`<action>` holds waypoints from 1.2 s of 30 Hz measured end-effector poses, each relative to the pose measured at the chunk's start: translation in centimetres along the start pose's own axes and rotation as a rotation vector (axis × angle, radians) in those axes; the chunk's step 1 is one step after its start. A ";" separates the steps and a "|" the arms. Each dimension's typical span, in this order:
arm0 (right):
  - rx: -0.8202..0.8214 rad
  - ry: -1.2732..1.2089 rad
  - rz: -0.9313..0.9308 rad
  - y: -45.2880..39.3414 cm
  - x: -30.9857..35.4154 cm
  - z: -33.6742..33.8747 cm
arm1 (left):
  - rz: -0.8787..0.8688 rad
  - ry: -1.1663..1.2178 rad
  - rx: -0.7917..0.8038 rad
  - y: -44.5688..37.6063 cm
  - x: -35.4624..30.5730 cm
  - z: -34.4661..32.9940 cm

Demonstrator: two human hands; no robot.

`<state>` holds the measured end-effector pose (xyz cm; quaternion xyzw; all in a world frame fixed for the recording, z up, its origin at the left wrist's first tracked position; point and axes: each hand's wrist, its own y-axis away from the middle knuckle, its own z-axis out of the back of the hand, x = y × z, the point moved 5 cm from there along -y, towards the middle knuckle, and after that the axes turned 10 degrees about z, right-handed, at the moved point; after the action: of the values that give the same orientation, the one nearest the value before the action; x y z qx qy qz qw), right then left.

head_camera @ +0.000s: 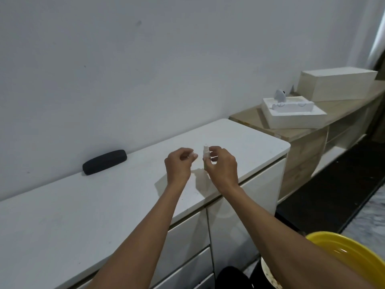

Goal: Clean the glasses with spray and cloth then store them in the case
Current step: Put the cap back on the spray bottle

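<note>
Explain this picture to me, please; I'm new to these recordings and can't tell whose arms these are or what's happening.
There is no machine here. A person wears a camera on the head, so you look down along their own two arms. The right hand holds a small white spray bottle upright above a white cabinet. The left hand is beside it, fingers curled; whether it holds anything is unclear. A closed black case lies near the wall. No glasses or cloth show.

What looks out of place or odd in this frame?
Nothing spilled or damaged. The white foam tray sits askew, overhanging the wooden shelf. No glasses or cloth show, only the closed black case.
</note>
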<state>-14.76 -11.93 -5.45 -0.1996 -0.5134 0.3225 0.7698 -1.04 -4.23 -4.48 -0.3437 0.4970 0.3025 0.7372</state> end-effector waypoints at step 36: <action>0.087 -0.163 -0.041 0.1 -0.1 -0.3 | -0.167 0.132 0.130 0.7 -2.3 -1.8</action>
<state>-14.57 -11.94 -5.68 -0.1286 -0.5637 0.3438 0.7400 -3.32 -5.52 -2.93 -0.3547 0.5324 0.1838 0.7463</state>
